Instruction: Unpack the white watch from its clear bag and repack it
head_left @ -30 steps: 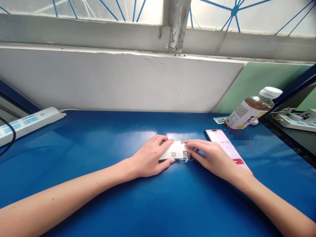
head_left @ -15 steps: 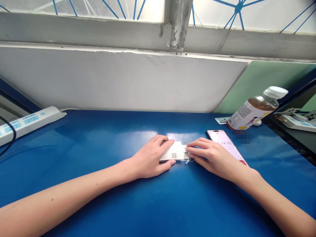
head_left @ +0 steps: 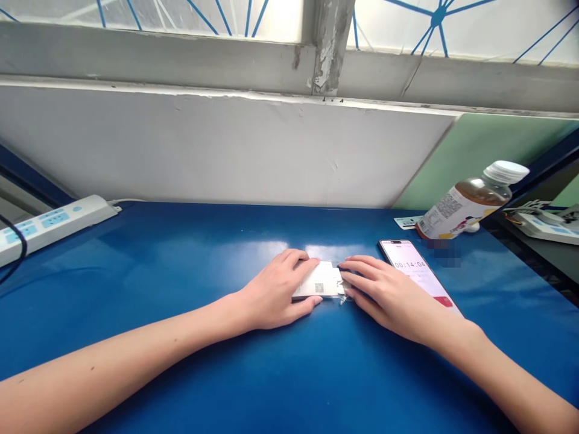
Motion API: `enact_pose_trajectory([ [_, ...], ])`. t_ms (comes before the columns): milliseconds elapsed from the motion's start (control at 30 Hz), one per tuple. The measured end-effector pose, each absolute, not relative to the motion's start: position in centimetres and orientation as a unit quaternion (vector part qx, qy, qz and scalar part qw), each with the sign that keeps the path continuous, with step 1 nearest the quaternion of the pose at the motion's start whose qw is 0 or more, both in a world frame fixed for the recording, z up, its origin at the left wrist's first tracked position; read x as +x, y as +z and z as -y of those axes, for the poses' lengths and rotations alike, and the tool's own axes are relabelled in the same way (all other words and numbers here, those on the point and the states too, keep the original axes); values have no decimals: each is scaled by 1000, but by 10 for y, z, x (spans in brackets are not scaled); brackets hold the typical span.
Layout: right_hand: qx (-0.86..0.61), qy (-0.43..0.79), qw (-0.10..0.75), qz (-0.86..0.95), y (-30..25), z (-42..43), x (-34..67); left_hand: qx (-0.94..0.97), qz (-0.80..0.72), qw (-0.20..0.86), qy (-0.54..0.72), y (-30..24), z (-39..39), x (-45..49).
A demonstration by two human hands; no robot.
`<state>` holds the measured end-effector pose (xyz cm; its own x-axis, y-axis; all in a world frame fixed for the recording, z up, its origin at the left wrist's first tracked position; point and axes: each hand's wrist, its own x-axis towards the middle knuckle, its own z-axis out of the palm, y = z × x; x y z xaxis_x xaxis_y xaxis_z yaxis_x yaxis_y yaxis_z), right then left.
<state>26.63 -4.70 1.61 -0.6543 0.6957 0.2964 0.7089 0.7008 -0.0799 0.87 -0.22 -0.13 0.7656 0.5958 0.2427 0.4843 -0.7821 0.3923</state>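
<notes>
A flat white box point(head_left: 324, 277) lies on the blue surface point(head_left: 289, 386), just below and right of the frame's centre. It has one small square code point(head_left: 319, 288) near its lower edge, clear plastic around its right end, and pale, uneven pieces there, too small to make out. Two hands are on it: the left hand point(head_left: 275, 292) holds it between thumb and fingers, while the right hand point(head_left: 389, 295) has its fingers narrow and bent at the right end; whether they pinch anything cannot be told. One phone point(head_left: 416, 274) lies partly under the right hand; one bottle point(head_left: 465, 205) and one card point(head_left: 405, 223) sit right of centre; two power strips, one at the left edge point(head_left: 54, 226), one at the right point(head_left: 543, 226).
</notes>
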Motion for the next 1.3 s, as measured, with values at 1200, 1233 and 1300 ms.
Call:
enact_pose_trajectory([
  [1200,-437,105,186,874,18,57,259,952,-265,115,106,-1,0,6],
  [1233,-432,107,186,876,19,57,259,952,-264,115,105,-1,0,7],
  [1300,-424,108,188,880,19,57,258,952,-264,116,105,0,0,7],
])
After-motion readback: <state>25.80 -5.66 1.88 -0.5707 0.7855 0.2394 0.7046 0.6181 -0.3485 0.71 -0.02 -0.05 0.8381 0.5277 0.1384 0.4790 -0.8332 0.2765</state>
